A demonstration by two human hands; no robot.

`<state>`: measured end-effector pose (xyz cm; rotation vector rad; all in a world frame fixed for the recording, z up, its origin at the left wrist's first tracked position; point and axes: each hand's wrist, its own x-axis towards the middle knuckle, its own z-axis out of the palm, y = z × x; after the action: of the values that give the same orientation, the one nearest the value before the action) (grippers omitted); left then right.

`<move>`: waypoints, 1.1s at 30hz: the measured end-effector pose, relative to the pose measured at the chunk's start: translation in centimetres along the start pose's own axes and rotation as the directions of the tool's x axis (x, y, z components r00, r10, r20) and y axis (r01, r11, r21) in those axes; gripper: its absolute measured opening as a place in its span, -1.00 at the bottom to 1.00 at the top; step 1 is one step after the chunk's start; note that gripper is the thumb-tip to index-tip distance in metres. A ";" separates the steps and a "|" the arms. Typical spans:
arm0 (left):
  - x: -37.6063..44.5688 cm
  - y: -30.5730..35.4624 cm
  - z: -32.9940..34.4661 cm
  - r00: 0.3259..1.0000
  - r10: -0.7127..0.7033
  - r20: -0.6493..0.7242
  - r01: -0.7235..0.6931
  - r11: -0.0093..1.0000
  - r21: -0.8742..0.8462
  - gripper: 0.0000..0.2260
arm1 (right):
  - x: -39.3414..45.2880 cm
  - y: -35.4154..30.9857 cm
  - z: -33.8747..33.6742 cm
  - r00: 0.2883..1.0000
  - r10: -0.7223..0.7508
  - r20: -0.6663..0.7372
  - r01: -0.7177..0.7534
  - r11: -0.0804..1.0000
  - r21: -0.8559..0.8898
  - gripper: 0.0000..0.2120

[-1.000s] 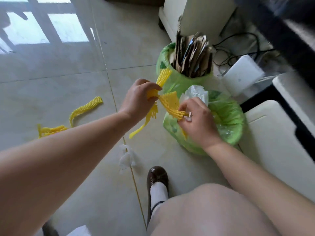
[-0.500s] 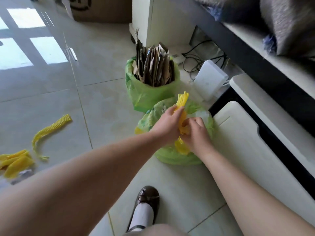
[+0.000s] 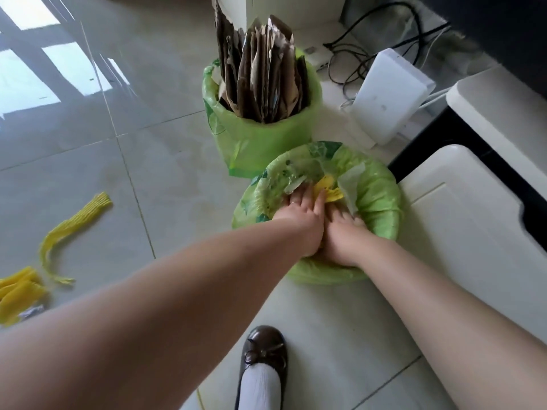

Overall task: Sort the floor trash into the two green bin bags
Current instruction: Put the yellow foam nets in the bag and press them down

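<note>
bin bags: 2 | floor nets: 3 | both hands' fingers flat, pressing net

Open tiled floor lies to the left, with yellow netting scattered there. Cardboard fills the far bag; white furniture and cables crowd the right.

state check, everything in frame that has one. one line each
left hand: flat, pressing into the near bag
right hand: pressing down beside it, grip unclear
yellow foam net: inside near bag, partly showing
near green bag: open, rim rolled, holds plastic and net
far green bag: open, packed with upright cardboard
loose yellow net: lying on the floor
yellow net pile: on the floor, unsorted
</note>
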<state>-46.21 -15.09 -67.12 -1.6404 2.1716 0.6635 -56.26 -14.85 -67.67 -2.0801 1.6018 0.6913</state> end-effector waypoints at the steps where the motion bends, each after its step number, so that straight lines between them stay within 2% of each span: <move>1: 0.4 0.0 0.1 1.000 -0.001 0.018 0.001 1.000 0.008 -0.24 | 0.5 0.0 0.2 1.000 0.002 0.019 -0.002 1.000 0.009 0.01; 8: 1.8 -0.3 1.1 0.999 0.024 0.025 -0.025 0.999 0.038 -0.26 | 1.8 0.2 0.9 0.998 0.025 0.063 -0.028 0.998 0.049 0.07; 17: -2.9 1.0 -2.2 0.994 0.106 -0.016 -0.105 0.993 0.060 -0.14 | -5.8 0.5 -2.5 0.998 0.033 0.053 -0.032 0.999 -0.016 -0.11; 20: -6.0 0.7 -3.7 0.985 0.151 -0.088 -0.147 0.988 0.051 -0.14 | -9.1 -0.7 -4.9 0.999 0.040 0.004 -0.040 0.999 -0.025 -0.17; 23: -10.2 -2.2 -5.2 0.958 0.166 -0.233 -0.163 0.986 0.032 -0.22 | -11.7 -3.1 -7.4 0.997 0.026 -0.071 -0.029 0.999 -0.045 -0.21; 25: -13.5 -5.6 -5.8 0.946 0.126 -0.297 -0.127 0.992 0.016 -0.25 | -12.9 -5.6 -9.0 0.994 -0.013 -0.105 0.004 0.996 -0.092 -0.24; 27: -17.1 -10.2 -5.6 0.948 0.031 -0.316 -0.033 0.999 0.000 -0.26 | -13.6 -9.2 -10.6 0.990 -0.092 -0.109 0.075 0.986 -0.150 -0.25; 30: -22.4 -17.9 -3.5 0.932 -0.193 -0.307 0.172 0.981 -0.095 -0.24 | -13.7 -16.0 -11.7 0.965 -0.244 -0.096 0.209 0.938 -0.276 -0.28; 33: -27.8 -25.3 -0.2 0.871 -0.417 -0.258 0.365 0.903 -0.228 -0.24 | -12.9 -23.0 -11.1 0.912 -0.408 -0.052 0.351 0.837 -0.420 -0.29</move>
<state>-14.23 1.48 -56.37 -2.3259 1.9081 0.5158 -35.30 -6.20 -50.29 -2.6999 1.1104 0.7939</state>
